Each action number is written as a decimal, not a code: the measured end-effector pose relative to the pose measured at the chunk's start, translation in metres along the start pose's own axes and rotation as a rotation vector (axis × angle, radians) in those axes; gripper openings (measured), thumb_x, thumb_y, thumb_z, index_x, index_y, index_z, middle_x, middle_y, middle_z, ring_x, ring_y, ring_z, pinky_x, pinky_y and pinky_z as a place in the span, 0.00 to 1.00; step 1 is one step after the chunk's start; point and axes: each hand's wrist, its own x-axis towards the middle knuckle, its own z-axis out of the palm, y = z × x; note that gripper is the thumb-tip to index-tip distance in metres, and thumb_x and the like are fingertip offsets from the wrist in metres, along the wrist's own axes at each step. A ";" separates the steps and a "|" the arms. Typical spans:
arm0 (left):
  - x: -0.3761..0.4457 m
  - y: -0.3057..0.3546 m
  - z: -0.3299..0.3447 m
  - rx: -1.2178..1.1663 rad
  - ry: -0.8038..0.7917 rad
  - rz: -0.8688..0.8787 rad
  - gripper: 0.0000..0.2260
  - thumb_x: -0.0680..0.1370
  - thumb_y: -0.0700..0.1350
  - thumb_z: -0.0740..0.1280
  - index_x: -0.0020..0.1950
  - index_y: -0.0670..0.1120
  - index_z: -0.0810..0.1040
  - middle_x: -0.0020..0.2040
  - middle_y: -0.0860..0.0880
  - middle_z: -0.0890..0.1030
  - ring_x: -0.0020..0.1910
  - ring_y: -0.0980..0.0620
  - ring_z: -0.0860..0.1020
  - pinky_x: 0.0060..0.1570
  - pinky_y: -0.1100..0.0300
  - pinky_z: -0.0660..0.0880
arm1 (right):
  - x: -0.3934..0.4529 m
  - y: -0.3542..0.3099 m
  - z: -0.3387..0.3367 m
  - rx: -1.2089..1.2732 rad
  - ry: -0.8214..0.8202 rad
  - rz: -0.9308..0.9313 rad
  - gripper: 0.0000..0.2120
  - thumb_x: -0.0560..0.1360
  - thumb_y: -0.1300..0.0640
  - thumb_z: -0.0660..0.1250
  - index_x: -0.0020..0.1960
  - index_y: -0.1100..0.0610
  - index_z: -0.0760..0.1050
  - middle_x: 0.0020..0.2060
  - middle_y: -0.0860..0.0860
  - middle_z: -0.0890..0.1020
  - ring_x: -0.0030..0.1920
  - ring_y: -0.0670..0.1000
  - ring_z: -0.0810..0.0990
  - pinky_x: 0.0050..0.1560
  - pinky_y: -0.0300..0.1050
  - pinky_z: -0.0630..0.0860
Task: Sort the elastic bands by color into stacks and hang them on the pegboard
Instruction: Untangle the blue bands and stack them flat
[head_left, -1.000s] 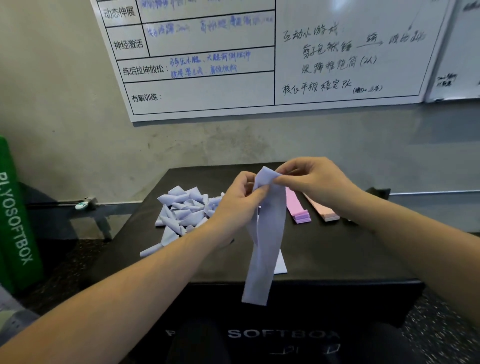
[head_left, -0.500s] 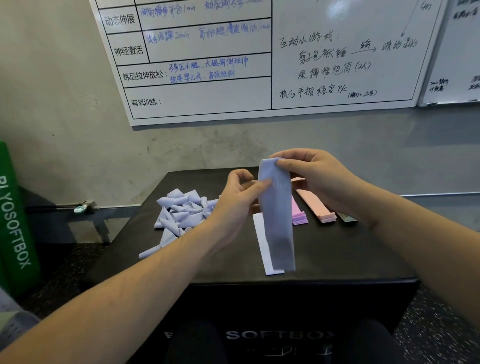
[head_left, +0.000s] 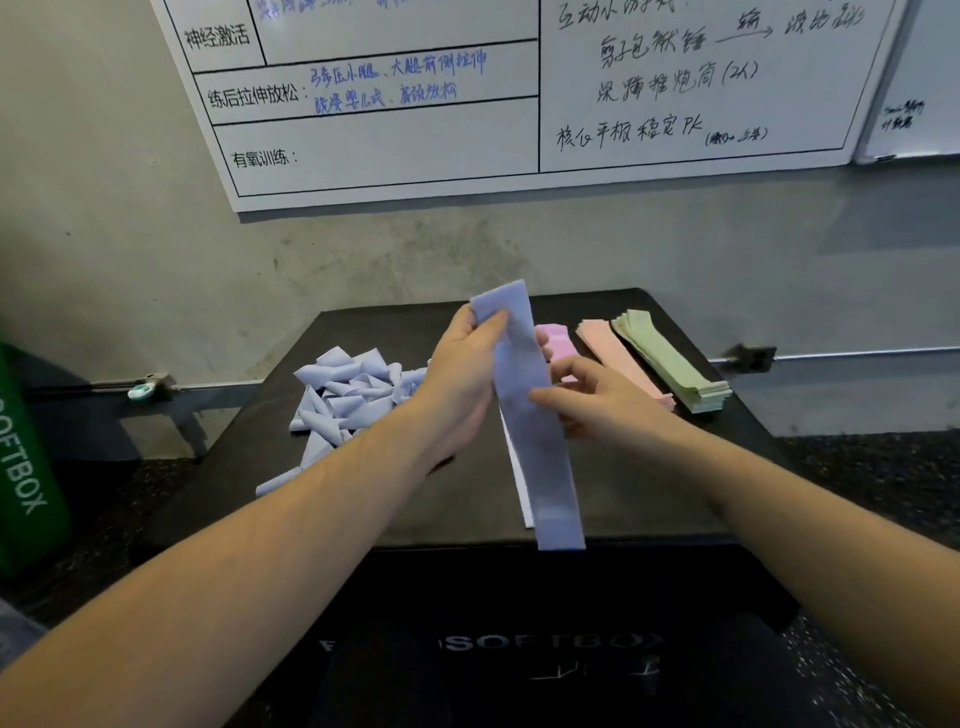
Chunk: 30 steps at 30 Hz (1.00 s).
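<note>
A long lavender elastic band (head_left: 535, 431) stretches flat above the black soft box (head_left: 467, 499), over a small lavender stack (head_left: 519, 488) whose edge shows beneath it. My left hand (head_left: 467, 364) pinches the band's far end. My right hand (head_left: 597, 400) pinches the band's right edge near its middle between thumb and fingers. A loose pile of crumpled lavender bands (head_left: 348, 395) lies left of my left hand. Right of my hands lie three sorted stacks: bright pink (head_left: 556, 338), pale pink (head_left: 618, 358) and green (head_left: 670, 364).
A whiteboard (head_left: 467, 104) with handwriting hangs on the concrete wall behind the box. A green soft box (head_left: 26, 462) stands at the far left. A metal rail (head_left: 156, 387) runs along the wall. Dark speckled floor surrounds the box.
The band has been laid out lower and flatter over the stack. My left hand took hold of its far end; my right hand slid down to its middle. The green stack came into sight.
</note>
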 end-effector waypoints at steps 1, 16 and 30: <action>0.006 0.001 0.000 -0.048 0.011 -0.017 0.09 0.86 0.43 0.59 0.65 0.43 0.72 0.39 0.44 0.84 0.40 0.46 0.84 0.44 0.50 0.83 | 0.001 0.010 0.001 -0.056 -0.024 0.025 0.09 0.78 0.50 0.71 0.56 0.51 0.77 0.47 0.48 0.85 0.50 0.47 0.84 0.50 0.44 0.81; 0.119 -0.055 -0.042 -0.097 0.348 -0.047 0.07 0.83 0.41 0.61 0.61 0.42 0.72 0.53 0.43 0.81 0.45 0.49 0.86 0.53 0.49 0.81 | 0.008 0.113 0.012 0.020 0.114 0.143 0.09 0.78 0.58 0.72 0.51 0.54 0.71 0.36 0.62 0.80 0.32 0.53 0.77 0.31 0.43 0.75; 0.173 -0.125 -0.074 0.553 0.292 -0.171 0.11 0.82 0.51 0.68 0.62 0.50 0.77 0.46 0.48 0.77 0.36 0.53 0.72 0.31 0.62 0.70 | 0.009 0.164 -0.008 -0.364 -0.048 -0.198 0.07 0.74 0.55 0.72 0.51 0.47 0.84 0.51 0.38 0.78 0.55 0.46 0.78 0.57 0.38 0.78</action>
